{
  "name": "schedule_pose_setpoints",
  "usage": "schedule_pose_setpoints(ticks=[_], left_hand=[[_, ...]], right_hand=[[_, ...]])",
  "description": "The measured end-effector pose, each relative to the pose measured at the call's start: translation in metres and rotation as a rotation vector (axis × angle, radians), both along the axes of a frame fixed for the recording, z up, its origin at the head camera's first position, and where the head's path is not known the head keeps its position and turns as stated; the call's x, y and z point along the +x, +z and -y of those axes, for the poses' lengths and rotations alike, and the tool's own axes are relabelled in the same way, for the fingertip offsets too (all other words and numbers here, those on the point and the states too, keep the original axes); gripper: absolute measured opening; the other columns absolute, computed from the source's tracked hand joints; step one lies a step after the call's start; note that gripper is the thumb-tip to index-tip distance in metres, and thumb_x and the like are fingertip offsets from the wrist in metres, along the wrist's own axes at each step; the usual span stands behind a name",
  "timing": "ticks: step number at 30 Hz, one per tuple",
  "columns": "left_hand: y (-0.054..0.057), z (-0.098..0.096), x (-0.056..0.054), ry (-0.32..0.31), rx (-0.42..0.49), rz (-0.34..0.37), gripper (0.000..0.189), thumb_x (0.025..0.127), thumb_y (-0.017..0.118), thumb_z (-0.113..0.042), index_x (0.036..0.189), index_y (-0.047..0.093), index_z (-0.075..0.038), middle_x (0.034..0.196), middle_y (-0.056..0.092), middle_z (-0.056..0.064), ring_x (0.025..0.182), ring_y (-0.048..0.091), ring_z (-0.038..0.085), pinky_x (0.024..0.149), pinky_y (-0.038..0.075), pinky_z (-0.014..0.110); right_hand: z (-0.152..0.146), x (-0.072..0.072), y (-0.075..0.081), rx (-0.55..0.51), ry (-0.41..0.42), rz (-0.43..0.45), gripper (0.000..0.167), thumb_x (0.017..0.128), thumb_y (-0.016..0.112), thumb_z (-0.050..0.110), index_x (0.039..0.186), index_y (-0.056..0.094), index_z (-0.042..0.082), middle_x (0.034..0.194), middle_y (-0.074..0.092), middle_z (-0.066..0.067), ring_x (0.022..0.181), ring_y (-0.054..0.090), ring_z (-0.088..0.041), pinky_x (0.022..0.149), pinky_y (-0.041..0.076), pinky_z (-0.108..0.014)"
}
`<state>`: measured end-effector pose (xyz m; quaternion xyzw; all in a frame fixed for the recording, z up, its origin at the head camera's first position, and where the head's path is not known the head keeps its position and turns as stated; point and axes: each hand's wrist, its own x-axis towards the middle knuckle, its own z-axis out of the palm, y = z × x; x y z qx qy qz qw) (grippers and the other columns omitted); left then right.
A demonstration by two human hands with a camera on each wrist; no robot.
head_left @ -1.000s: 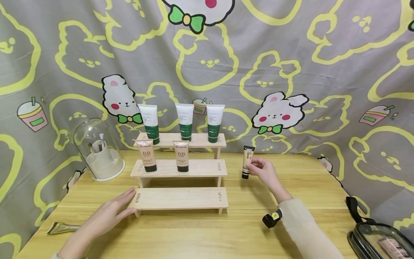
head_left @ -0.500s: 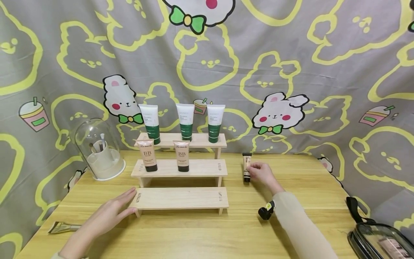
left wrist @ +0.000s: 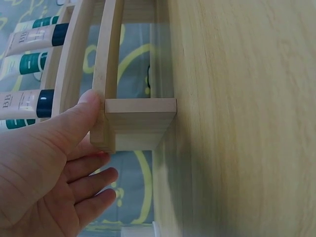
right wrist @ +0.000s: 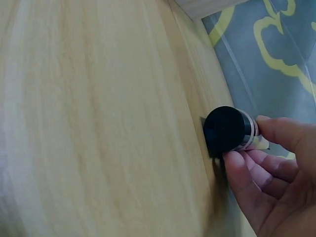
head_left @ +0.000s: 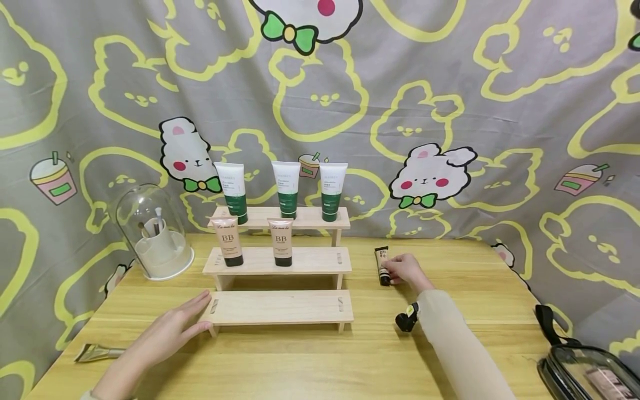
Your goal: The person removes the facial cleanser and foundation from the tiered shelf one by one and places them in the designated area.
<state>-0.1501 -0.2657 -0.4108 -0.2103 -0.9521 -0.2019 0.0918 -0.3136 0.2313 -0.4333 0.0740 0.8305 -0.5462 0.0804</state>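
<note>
My right hand (head_left: 407,270) pinches a small beige tube (head_left: 382,256) with a black cap between thumb and fingers, right of the wooden stand. In the right wrist view the round black cap (right wrist: 224,129) faces the camera, close over the tabletop. My left hand (head_left: 165,333) rests at the left end of the lowest wooden shelf (head_left: 277,306). The left wrist view shows its thumb (left wrist: 81,111) against the shelf edge and the other fingers loose below; the index finger is partly hidden. Two BB cream tubes (head_left: 282,241) stand on the middle shelf.
Three white-and-green tubes (head_left: 331,191) stand on the top shelf. A clear dome (head_left: 150,230) covers a brush holder at back left. A gold flat-ended item (head_left: 92,352) lies partly behind my left wrist. A clear black-trimmed pouch (head_left: 590,369) sits at front right.
My right hand has lowered the small tube from upright towards the table, its top now tilted back and slightly left. The left hand has stayed in place on the shelf.
</note>
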Motion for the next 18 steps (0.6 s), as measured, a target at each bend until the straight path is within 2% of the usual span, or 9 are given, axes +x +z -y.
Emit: schedule_pose_setpoints(ticks=[11, 18], left_hand=[[0.0002, 0.0003, -0.0004, -0.005, -0.005, -0.005, 0.056, 0.087, 0.063, -0.028, 0.127, 0.049, 0.008, 0.133, 0.043, 0.024, 0.115, 0.046, 0.042, 0.093, 0.039, 0.054], [0.0008, -0.0003, -0.0004, 0.000, -0.001, 0.004, 0.056, 0.088, 0.063, -0.029, 0.128, 0.049, 0.008, 0.133, 0.043, 0.024, 0.115, 0.046, 0.042, 0.093, 0.038, 0.054]], right_hand=[[-0.0032, 0.0009, 0.0036, 0.019, 0.006, 0.024, 0.028, 0.089, 0.061, 0.013, 0.101, 0.059, -0.012, 0.072, 0.057, -0.007, 0.055, 0.055, -0.012, 0.052, 0.054, -0.024], [-0.0052, 0.0013, 0.0044, 0.016, 0.017, 0.035, 0.030, 0.089, 0.060, 0.012, 0.105, 0.058, -0.013, 0.072, 0.057, -0.006, 0.055, 0.055, -0.011, 0.050, 0.054, -0.024]])
